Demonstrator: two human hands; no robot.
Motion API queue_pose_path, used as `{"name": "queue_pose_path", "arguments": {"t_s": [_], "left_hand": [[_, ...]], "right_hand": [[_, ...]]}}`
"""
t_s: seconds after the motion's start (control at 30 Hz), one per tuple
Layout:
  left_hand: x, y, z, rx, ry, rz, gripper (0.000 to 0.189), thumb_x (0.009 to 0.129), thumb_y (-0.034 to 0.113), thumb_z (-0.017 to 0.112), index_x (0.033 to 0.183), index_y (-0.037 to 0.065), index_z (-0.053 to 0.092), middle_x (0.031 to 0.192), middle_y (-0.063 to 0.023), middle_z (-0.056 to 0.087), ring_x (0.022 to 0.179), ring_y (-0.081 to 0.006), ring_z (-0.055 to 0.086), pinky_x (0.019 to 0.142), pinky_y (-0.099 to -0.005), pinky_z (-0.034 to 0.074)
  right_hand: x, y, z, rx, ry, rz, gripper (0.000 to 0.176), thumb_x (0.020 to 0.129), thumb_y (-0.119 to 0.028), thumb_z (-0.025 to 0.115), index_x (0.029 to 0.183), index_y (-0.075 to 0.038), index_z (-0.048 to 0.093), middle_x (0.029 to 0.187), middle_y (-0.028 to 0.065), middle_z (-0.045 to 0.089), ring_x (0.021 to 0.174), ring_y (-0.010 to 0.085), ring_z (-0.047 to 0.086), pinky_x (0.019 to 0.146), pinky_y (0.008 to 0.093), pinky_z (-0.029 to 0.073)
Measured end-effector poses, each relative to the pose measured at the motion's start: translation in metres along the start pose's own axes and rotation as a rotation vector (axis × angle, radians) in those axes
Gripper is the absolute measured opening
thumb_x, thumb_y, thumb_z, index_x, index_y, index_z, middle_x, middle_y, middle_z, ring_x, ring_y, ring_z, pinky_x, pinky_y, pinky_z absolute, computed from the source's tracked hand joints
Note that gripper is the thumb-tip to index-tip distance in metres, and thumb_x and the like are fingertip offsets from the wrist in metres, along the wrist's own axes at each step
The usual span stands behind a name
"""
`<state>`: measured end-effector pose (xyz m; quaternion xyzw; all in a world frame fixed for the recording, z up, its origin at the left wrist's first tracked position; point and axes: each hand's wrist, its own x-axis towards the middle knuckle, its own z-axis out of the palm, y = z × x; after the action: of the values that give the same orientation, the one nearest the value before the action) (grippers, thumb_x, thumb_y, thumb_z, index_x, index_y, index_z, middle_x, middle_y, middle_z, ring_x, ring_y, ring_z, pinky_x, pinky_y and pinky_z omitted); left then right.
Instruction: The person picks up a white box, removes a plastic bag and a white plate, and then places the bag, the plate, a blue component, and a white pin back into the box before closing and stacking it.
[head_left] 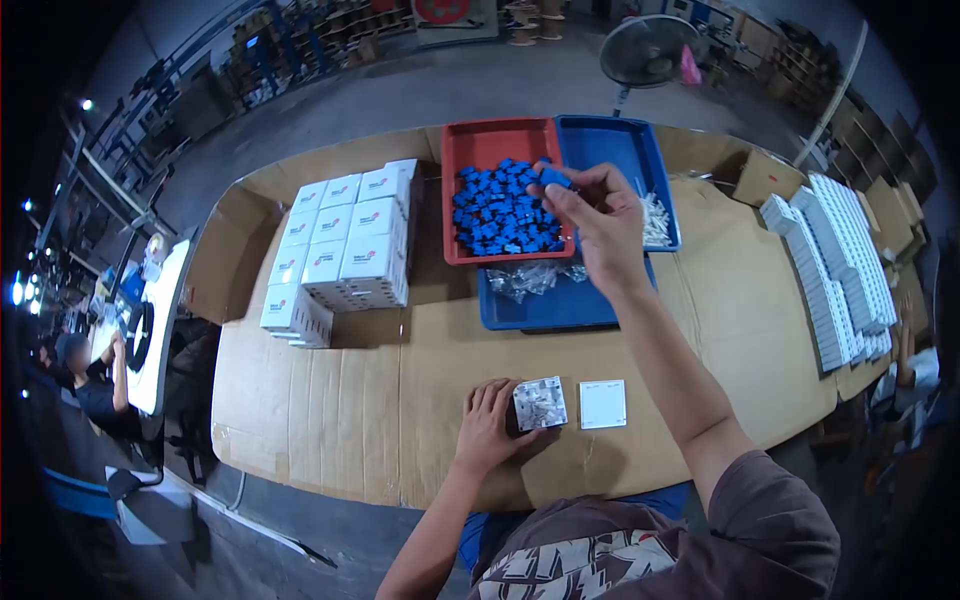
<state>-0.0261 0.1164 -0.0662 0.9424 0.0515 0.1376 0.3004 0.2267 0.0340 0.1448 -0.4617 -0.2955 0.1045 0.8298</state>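
My left hand (488, 428) is wrapped round the left side of a small open white box (541, 404), which stands on the cardboard-covered table. Small pale and clear parts show inside the box, too small to name. A flat square white cover (603, 404) lies just to its right. Raised over the trays, my right hand (608, 222) pinches a small blue plastic piece (554, 178) between thumb and fingers. Beneath and left of it, a red tray (457, 145) holds a heap of similar blue pieces (505, 212).
Stacked printed white boxes (345, 240) stand at left. A blue tray (610, 150) with white parts (655, 220) adjoins the red one; a lower blue tray (540, 312) holds clear bags (535, 278). White stacks (830, 275) line the right. Another person (95, 385) sits far left.
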Motion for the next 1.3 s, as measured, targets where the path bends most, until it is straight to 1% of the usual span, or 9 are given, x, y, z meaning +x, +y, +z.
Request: {"name": "queue_pose_path", "arguments": {"t_s": [0.07,0.2,0.33,0.5,0.8,0.93,1.03,1.13,1.3], "left_hand": [[-0.002,-0.002,0.006,0.001,0.025,0.011,0.089,0.074,0.051,0.087,0.145,0.01,0.051,0.141,-0.0114,0.057,0.137,-0.0318,0.049,0.118,-0.0501,0.033],[-0.002,0.0,0.007,0.023,0.027,-0.008,0.088,0.072,0.051,0.087,0.142,0.011,0.053,0.14,-0.0114,0.057,0.137,-0.0319,0.05,0.118,-0.0509,0.032],[-0.001,-0.001,0.009,0.011,0.009,-0.02,0.089,0.071,0.051,0.088,0.142,0.01,0.053,0.14,-0.0127,0.057,0.138,-0.0319,0.05,0.119,-0.0509,0.032],[-0.001,0.0,0.009,0.036,0.005,-0.016,0.089,0.071,0.05,0.088,0.142,0.008,0.053,0.139,-0.0133,0.058,0.137,-0.0322,0.051,0.118,-0.0508,0.033],[-0.001,-0.001,0.01,0.045,0.031,0.018,0.088,0.072,0.05,0.088,0.141,0.008,0.053,0.138,-0.0129,0.058,0.133,-0.0327,0.052,0.116,-0.0504,0.034],[-0.005,-0.006,0.013,0.062,0.042,0.006,0.089,0.074,0.053,0.086,0.142,0.008,0.053,0.138,-0.0134,0.058,0.132,-0.0335,0.052,0.116,-0.0504,0.034],[-0.003,-0.003,0.009,0.003,0.039,-0.022,0.091,0.075,0.055,0.084,0.145,0.008,0.052,0.139,-0.0139,0.057,0.134,-0.0346,0.05,0.117,-0.0502,0.033],[-0.003,0.0,0.004,-0.011,0.018,-0.053,0.091,0.075,0.054,0.084,0.146,0.008,0.051,0.14,-0.0139,0.056,0.135,-0.0346,0.049,0.118,-0.0502,0.032],[-0.005,-0.005,0.007,-0.019,0.03,-0.034,0.094,0.072,0.05,0.087,0.147,0.007,0.049,0.141,-0.0147,0.056,0.136,-0.0314,0.051,0.117,-0.0504,0.033]], "right_hand": [[-0.014,0.0,-0.01,0.298,0.054,0.227,0.014,0.095,0.004,0.072,0.095,-0.003,0.06,0.126,0.0217,0.071,0.112,0.028,0.074,0.092,0.03,0.063],[-0.046,-0.006,-0.02,0.719,-0.028,0.391,0.008,0.097,0.0,0.071,0.095,-0.004,0.064,0.126,0.021,0.07,0.113,0.0241,0.074,0.092,0.0269,0.065],[-0.072,-0.006,-0.028,0.825,-0.019,0.412,0.003,0.099,-0.002,0.07,0.101,-0.003,0.067,0.13,0.0198,0.068,0.115,0.0214,0.073,0.095,0.0236,0.064],[-0.096,0.008,-0.047,0.982,0.002,0.389,0.052,0.098,-0.013,0.072,0.143,0.0,0.05,0.138,0.021,0.061,0.121,0.0217,0.069,0.099,0.025,0.063],[-0.107,0.001,-0.052,1.032,0.03,0.436,0.034,0.1,-0.005,0.069,0.13,0.005,0.057,0.135,0.0218,0.064,0.122,0.0233,0.069,0.1,0.0268,0.062],[-0.117,0.032,-0.061,0.668,0.014,0.411,0.016,0.096,0.001,0.07,0.108,0.002,0.061,0.131,0.0205,0.066,0.117,0.0273,0.072,0.104,0.0308,0.059],[-0.146,0.057,-0.052,-0.068,0.012,0.387,0.022,0.088,0.004,0.079,0.105,-0.001,0.067,0.107,0.012,0.073,0.108,0.0237,0.074,0.095,0.0283,0.057],[-0.184,0.092,-0.065,-0.785,-0.208,0.279,0.024,0.084,-0.001,0.084,0.104,-0.003,0.07,0.111,0.0076,0.073,0.103,0.0166,0.071,0.092,0.0328,0.055],[-0.212,0.122,-0.06,-0.903,-0.29,0.083,0.03,0.078,-0.006,0.087,0.103,-0.004,0.071,0.108,0.0092,0.073,0.106,0.0288,0.067,0.096,0.0397,0.05]]}}
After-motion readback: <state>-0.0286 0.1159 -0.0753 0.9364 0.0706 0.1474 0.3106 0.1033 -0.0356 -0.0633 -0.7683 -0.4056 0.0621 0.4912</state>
